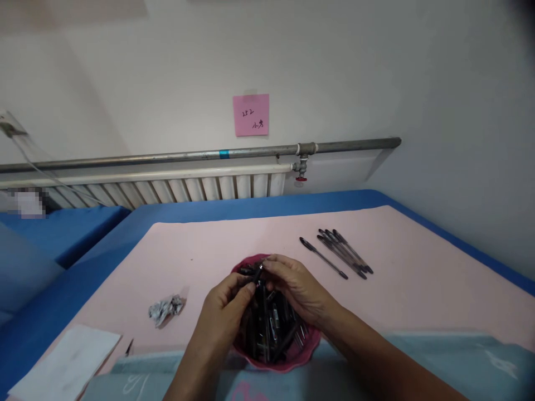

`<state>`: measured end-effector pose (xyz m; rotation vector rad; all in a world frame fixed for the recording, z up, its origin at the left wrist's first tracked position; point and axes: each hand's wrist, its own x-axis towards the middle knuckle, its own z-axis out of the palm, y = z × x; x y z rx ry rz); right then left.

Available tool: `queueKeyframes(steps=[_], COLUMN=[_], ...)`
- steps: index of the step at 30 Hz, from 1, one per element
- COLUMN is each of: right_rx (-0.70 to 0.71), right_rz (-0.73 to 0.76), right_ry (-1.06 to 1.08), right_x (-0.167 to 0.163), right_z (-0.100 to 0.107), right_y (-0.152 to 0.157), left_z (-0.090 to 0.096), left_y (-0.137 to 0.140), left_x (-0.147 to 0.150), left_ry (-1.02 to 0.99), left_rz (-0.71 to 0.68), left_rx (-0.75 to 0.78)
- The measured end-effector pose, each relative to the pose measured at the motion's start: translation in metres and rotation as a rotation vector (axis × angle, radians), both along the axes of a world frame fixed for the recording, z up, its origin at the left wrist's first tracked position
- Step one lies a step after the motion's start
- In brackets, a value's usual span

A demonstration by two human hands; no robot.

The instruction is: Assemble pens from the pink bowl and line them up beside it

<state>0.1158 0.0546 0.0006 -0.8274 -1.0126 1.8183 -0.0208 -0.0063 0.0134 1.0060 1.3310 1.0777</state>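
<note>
Blue cloth (326,381) nearest, L hand (225,306) & R hand (298,291) pinching pen part (258,274) btwn them o/ basket (288,367)

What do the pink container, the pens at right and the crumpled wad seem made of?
Pink container: probably plastic, slightly glossy, judging by its smooth scalloped rim.
Pens: likely smooth plastic, given see-through barrels and dark caps.
Crumpled wad: mostly matte, perhaps paper, from its creases; cloth isn't ruled out.
</note>
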Motion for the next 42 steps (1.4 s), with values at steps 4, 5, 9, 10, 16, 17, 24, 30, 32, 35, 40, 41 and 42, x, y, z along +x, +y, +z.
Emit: queueKeyframes(steps=[4,5,9,10,16,17,24,30,32,35,40,41,42], right_rx=[0.021,0.024,0.027,0.026,0.023,0.026,0.030,0.065,0.094,0.137,0.172,0.178,0.183], right_rz=[0.003,-0.001,0.046,0.052,0.076,0.077,0.031,-0.025,-0.017,-0.042,-0.126,-0.143,-0.160], right_ry=[-0.008,-0.020,-0.024,-0.025,-0.036,-0.030,-0.045,-0.097,-0.145,-0.176,-0.220,-0.234,-0.251], right_x=[0.000,0.001,0.002,0.002,0.003,0.003,0.002,0.002,0.003,0.006,0.015,0.018,0.021], right_z=[-0.001,-0.001,-0.002,-0.002,-0.003,-0.003,-0.003,0.001,0.001,0.001,0.007,0.008,0.009], right_y=[0.001,0.001,0.002,0.002,0.002,0.002,0.000,-0.001,-0.001,0.001,0.000,-0.002,-0.004], left_z=[0.000,0.000,0.001,0.001,0.002,0.002,0.004,-0.001,-0.004,-0.007,-0.005,-0.005,-0.005], left_y=[0.001,0.001,0.000,0.000,-0.001,-0.001,-0.002,-0.002,0.001,0.005,0.008,0.008,0.009], left_x=[0.000,0.000,0.000,0.000,0.000,-0.001,-0.001,0.005,0.005,0.003,-0.002,-0.003,-0.004], left_ry=[0.024,0.029,0.047,0.055,0.023,0.008,0.115,0.268,0.113,-0.143,-0.333,-0.340,-0.347], left_rz=[0.002,0.002,-0.004,-0.005,-0.012,-0.014,-0.024,0.025,0.025,0.054,0.085,0.086,0.086], left_rx=[0.025,0.030,0.016,0.010,0.007,0.003,0.108,0.240,0.162,0.018,-0.043,-0.046,-0.049])
